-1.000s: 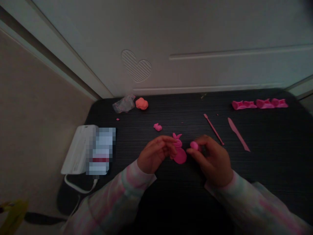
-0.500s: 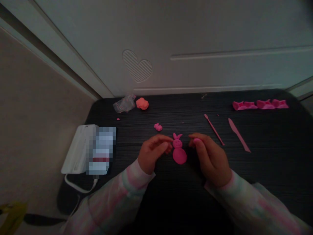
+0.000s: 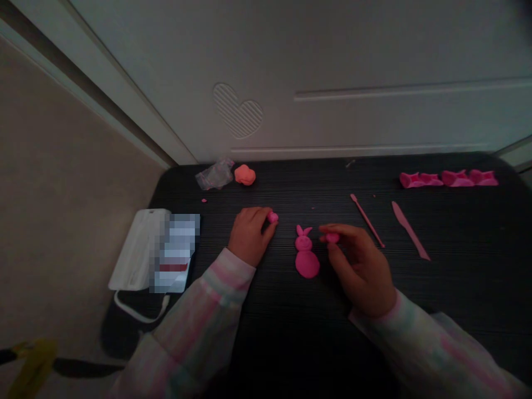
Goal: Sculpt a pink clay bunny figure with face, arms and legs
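Observation:
A flat pink clay rabbit (image 3: 306, 264) lies on the black table (image 3: 286, 321), with two ears, a round head marked with a face, and a round body. Left of it, my left hand (image 3: 250, 235) has its thumb and fingers closed around a small lump of pink clay (image 3: 272, 216) at the tabletop. My right hand (image 3: 361, 266), just right of the rabbit, pinches a small piece of pink clay (image 3: 332, 238) between thumb and fingers. Both held pieces are partly covered by fingers.
Right of my hands lie a thin pink modelling stick (image 3: 367, 220) and a pink plastic knife (image 3: 410, 230). Pink moulded cups (image 3: 449, 178) stand at the back right. Orange clay (image 3: 245, 175) and a clear wrapper (image 3: 215, 174) lie at the back left, near a white device (image 3: 139, 249) and a phone (image 3: 177, 252).
My left hand has moved left and away from the rabbit's head and closed on the small pink lump. My right hand stays beside the rabbit, its fingers slightly more apart around its clay.

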Demonstrator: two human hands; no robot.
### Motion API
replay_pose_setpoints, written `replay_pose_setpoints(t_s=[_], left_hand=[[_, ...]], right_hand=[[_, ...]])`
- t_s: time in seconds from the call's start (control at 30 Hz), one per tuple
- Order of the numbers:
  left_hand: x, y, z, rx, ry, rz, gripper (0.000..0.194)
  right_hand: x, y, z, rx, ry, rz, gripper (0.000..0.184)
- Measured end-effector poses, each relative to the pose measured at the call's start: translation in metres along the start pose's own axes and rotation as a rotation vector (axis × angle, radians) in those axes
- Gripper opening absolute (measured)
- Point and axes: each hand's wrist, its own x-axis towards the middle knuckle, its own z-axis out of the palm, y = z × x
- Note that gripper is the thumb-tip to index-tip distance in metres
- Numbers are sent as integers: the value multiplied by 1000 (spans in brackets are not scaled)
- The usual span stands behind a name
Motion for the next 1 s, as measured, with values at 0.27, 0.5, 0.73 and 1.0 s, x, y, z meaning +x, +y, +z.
replay_pose_setpoints(t_s=[0.27, 0.5, 0.73, 1.0], left_hand=[[-1, 7, -5, -81, 40, 45, 15], [-4, 12, -9, -139, 51, 71, 13], [-5, 13, -10, -148, 129, 92, 11], [-6, 13, -10, -144, 212, 82, 8]], right_hand=[[0, 3, 0, 20, 0, 26, 25], [2, 2, -1, 15, -8, -2, 20], [2, 3, 3, 137, 46, 196, 25], [4, 0, 1, 43, 65, 160, 19]])
